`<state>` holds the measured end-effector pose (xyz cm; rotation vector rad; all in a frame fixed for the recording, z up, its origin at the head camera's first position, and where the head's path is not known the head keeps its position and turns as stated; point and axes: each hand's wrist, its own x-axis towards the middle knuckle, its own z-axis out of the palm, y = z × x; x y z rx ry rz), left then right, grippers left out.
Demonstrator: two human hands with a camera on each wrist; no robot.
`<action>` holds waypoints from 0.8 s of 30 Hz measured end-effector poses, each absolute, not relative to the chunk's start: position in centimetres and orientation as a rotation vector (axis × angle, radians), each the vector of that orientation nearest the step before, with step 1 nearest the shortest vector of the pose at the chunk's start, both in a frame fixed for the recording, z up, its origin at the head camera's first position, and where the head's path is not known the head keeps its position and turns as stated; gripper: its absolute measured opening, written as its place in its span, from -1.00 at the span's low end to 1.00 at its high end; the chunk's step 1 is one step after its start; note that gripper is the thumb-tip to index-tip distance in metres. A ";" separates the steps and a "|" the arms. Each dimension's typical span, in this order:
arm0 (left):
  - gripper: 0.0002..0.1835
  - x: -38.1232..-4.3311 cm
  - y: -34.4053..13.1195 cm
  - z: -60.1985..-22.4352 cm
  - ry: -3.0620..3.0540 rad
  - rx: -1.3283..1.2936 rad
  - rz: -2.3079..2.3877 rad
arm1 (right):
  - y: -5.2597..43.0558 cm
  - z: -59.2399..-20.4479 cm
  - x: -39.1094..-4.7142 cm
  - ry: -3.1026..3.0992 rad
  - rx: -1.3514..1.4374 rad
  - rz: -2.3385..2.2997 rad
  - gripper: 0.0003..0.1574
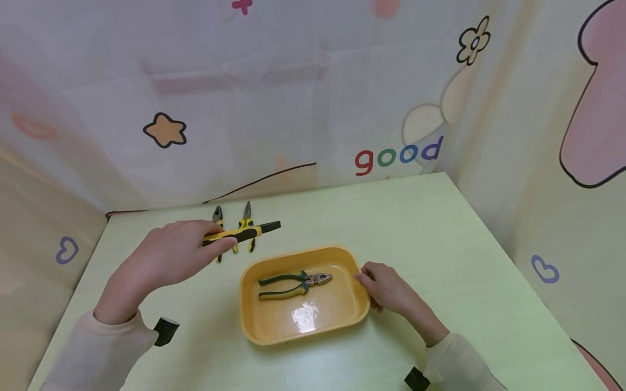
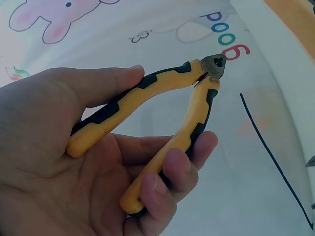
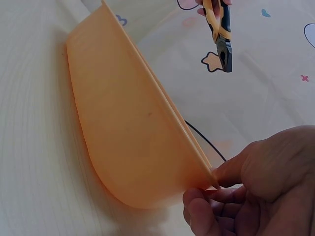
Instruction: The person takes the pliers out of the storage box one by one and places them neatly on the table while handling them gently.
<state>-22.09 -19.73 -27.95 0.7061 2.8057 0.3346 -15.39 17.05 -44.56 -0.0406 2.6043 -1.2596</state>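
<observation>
My left hand (image 1: pixel 166 252) grips yellow-and-black pliers (image 1: pixel 248 234) above the table, left of the tray. In the left wrist view the handles of these pliers (image 2: pixel 165 84) are spread, thumb along one and fingers curled round the other. My right hand (image 1: pixel 391 291) pinches the right rim of a yellow plastic tray (image 1: pixel 337 312); in the right wrist view its thumb lies on the rim of the tray (image 3: pixel 118 108) with fingers beneath. Inside the tray lie combination pliers (image 1: pixel 313 279) with green handles, their head pointing right.
Behind the left hand, two more pairs of yellow-and-black pliers lie on the light table (image 1: pixel 415 228): dark-jawed pliers (image 1: pixel 217 213), partly hidden by the hand, and long-nose pliers (image 1: pixel 248 210). A printed curtain (image 1: pixel 293 108) stands along the back and sides.
</observation>
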 end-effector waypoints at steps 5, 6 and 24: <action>-0.43 -22.3 -21.3 -27.9 2.811 0.639 0.338 | 17.1 -44.5 -15.3 2.603 -0.056 -1.264 -0.71; -0.39 -22.3 -21.6 -28.0 2.813 0.629 0.341 | 17.1 -44.5 -15.3 2.603 -0.060 -1.264 -0.71; -0.26 -23.5 -28.2 -28.0 2.832 0.492 0.380 | 17.2 -44.6 -15.4 2.600 -0.069 -1.268 -0.69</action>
